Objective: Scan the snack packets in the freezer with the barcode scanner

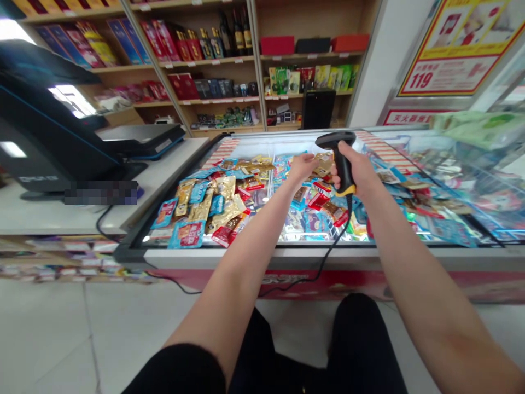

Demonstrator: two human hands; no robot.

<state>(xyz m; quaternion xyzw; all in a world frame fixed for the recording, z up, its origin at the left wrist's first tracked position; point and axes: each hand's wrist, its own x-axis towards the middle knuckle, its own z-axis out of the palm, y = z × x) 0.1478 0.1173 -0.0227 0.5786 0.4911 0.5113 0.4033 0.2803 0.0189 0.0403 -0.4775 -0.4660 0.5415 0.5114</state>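
Observation:
A black handheld barcode scanner (343, 171) with a yellow base is wrapped in the fingers of my right hand (361, 167), its head pointing left. Just left of it, my left hand (302, 166) pinches the edge of a gold snack packet (325, 164), which sits below the scanner's head. Under both hands lies a pile of blue, gold and red packets inside a long chest freezer case (246, 254). More gold packets (200, 210) lie heaped on the case's left side. The scanner's cable (328, 254) hangs over the front edge and loops left.
On the left, a white counter (164, 169) carries a dark point-of-sale terminal (49, 126) and a flat scale (143, 137). Sliding glass (479, 180) covers the case's right part, with a green bag (479, 128) on top. Stocked shelves (213, 63) stand behind.

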